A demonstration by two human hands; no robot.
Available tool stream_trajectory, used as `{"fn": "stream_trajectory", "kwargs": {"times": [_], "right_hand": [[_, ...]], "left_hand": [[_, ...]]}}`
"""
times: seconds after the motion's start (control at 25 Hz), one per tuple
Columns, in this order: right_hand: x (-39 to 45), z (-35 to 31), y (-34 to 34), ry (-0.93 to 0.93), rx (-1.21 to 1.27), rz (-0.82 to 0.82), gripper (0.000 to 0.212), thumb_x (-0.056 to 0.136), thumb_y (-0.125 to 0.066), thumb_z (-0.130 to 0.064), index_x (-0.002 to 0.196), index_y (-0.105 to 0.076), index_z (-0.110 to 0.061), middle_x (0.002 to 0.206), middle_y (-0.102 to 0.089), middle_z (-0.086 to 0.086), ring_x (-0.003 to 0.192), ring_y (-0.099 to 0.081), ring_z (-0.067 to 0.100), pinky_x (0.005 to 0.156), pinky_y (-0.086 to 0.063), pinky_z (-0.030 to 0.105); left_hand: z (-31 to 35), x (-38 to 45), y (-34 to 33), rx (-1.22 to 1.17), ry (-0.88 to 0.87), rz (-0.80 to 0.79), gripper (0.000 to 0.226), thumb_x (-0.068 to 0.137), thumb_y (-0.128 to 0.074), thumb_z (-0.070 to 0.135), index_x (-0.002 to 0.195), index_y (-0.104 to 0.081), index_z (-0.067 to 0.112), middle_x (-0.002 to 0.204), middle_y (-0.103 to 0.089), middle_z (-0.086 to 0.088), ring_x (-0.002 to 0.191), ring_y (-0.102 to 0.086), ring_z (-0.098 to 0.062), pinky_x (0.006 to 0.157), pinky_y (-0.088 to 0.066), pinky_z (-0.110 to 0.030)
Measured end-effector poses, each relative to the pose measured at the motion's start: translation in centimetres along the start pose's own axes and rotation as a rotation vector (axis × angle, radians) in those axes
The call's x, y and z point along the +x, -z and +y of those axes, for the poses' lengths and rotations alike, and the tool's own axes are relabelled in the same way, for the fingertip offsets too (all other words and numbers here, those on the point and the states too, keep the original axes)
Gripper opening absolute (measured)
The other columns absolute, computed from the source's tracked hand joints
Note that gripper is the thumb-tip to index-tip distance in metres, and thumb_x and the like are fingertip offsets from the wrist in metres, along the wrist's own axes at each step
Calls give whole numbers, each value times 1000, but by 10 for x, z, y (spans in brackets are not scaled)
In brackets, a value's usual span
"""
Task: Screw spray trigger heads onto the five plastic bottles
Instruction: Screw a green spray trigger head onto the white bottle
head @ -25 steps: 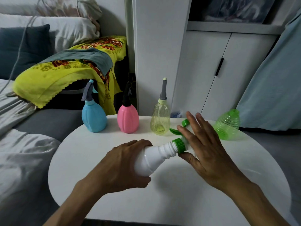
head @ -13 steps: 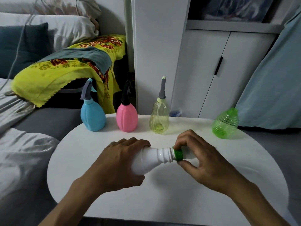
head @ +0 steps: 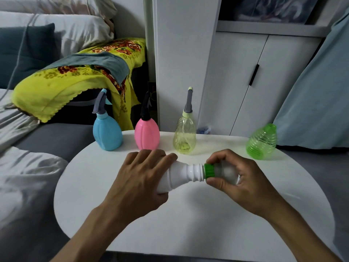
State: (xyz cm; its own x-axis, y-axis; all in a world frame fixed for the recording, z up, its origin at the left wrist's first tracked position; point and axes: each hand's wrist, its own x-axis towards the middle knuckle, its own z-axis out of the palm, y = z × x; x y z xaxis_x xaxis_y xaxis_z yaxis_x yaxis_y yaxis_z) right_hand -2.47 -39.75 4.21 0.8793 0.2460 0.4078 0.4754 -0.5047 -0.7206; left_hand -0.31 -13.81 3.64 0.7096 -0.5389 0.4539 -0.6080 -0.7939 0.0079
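A white bottle [head: 180, 175] lies on its side on the round white table [head: 188, 224], neck pointing right. My left hand [head: 139, 178] lies over its body with the fingers spread across it. My right hand [head: 238, 178] curls round the green and white spray head [head: 210, 170] at the bottle's neck, thumb and fingertips on the green collar. Most of the spray head is hidden inside that hand. At the back stand a blue bottle [head: 107, 134], a pink bottle [head: 147, 134] and a pale yellow bottle [head: 184, 136], each with a trigger head on. A green bottle [head: 261, 142] without a head sits at the right.
A grey sofa [head: 52, 138] with a yellow flowered blanket [head: 75, 76] is to the left of the table. White cabinet doors [head: 245, 82] stand behind it, and a pale blue curtain [head: 317, 91] hangs at the right.
A second ago my right hand was open over the spray head; it has since closed round the green collar. My left fingers have spread over the white bottle. The camera view shifted slightly.
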Motion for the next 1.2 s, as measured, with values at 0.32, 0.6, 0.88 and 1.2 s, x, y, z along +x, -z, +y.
{"fn": "stream_trajectory", "kwargs": {"times": [0.32, 0.6, 0.88, 1.2], "right_hand": [[-2, 0, -1, -121, 187, -63, 50, 73, -80, -31, 115, -52, -30, 97, -62, -5, 84, -63, 12, 65, -58, 35], [-2, 1, 0, -168, 225, -76, 51, 73, -79, -34, 116, -52, -29, 94, -62, -5, 79, -61, 10, 59, -52, 27], [-2, 0, 1, -192, 239, -90, 48, 75, -77, -29, 116, -53, -28, 93, -63, -4, 75, -61, 8, 58, -49, 22], [-3, -2, 2, -220, 263, -109, 47, 75, -78, -23, 114, -54, -29, 91, -62, -5, 73, -61, 10, 55, -51, 25]], "left_hand": [[3, -1, -5, 0, -25, 13, 69, 57, -80, 35, 122, -63, 20, 112, -66, -3, 95, -62, -30, 79, -51, -41], [3, 0, -9, 8, -36, 24, 70, 58, -82, 36, 123, -62, 19, 113, -66, -4, 96, -61, -30, 81, -50, -41], [3, 0, -9, 7, -37, 16, 69, 58, -81, 35, 123, -61, 20, 113, -66, -3, 97, -61, -29, 80, -49, -41], [4, 1, -8, 5, -33, 7, 70, 57, -82, 36, 123, -61, 20, 112, -66, -3, 96, -61, -29, 80, -50, -41]]}}
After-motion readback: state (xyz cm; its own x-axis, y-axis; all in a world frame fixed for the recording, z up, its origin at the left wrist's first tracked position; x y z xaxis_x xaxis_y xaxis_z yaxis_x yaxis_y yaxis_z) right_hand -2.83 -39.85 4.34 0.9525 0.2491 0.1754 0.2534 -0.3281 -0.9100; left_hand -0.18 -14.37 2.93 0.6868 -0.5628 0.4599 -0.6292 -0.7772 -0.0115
